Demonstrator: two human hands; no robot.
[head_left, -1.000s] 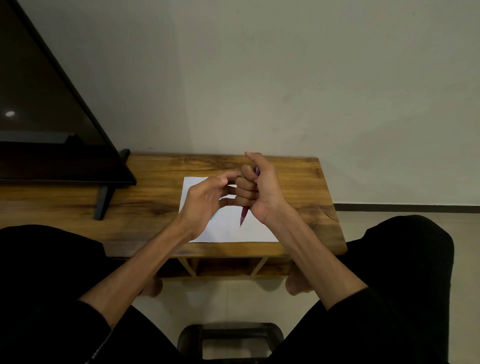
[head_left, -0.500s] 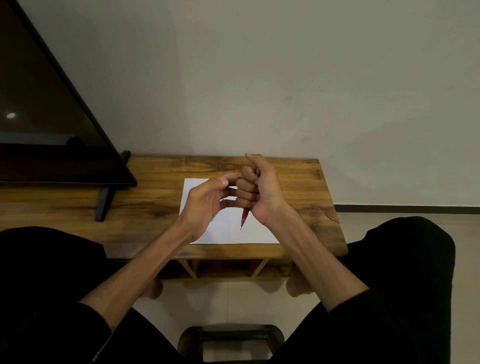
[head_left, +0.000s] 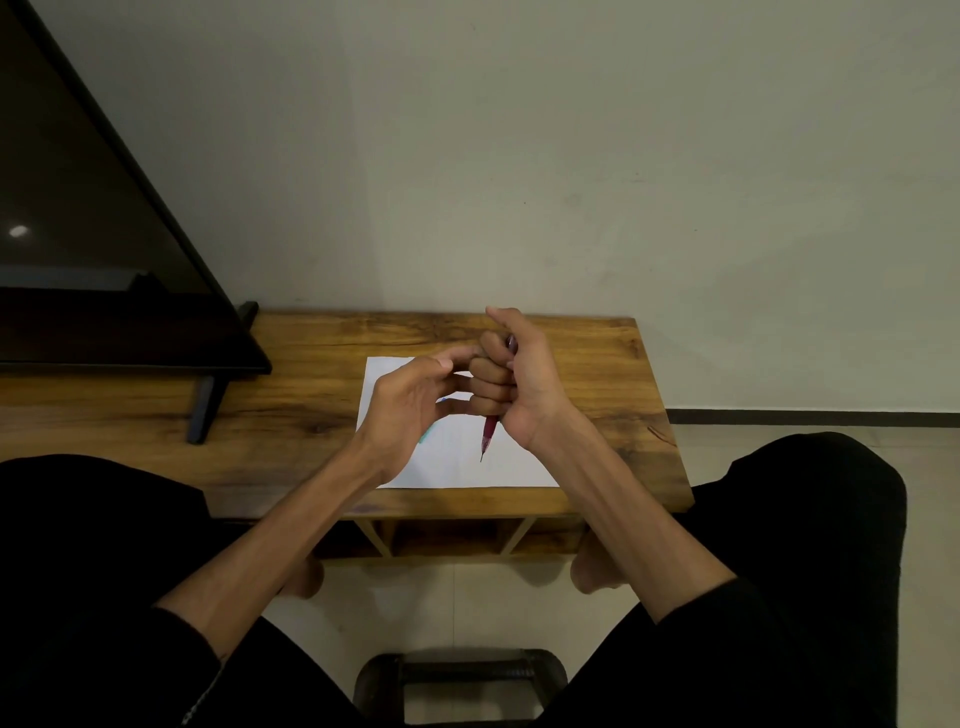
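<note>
- As the head camera looks down on both forearms, this entry lists its single view; the hands meet over the middle of a wooden table (head_left: 311, 410).
- Right hand (head_left: 530, 384): four fingers (head_left: 488, 376) curled tight into a fist around a red pen (head_left: 490, 434); thumb straight, lying along the top of the fist and pointing away from the person.
- Left hand (head_left: 405, 415): back turned to the camera, fingers loosely bent and slightly spread, gripping nothing that shows; index fingertip touches the right hand's index knuckle, lower fingers reach toward the fist's other knuckles.
- Red pen: held in the right fist, long axis running near to far, close to upright in the picture with a slight lean; writing tip points down and toward the person, the blunt end showing at the top of the fist beside the thumb.
- Pen tip: over the near half of the sheet; whether it touches the sheet cannot be told.
- Sheet of white paper (head_left: 457, 467): flat on the table beneath both hands, near edge close to the table's front edge; a small blue-green mark shows beside the left hand.
- Flat screen (head_left: 78, 234): dark, standing on the table's left part, one foot on the wood.
- Stool (head_left: 457, 670): dark, on the floor between the person's knees.
</note>
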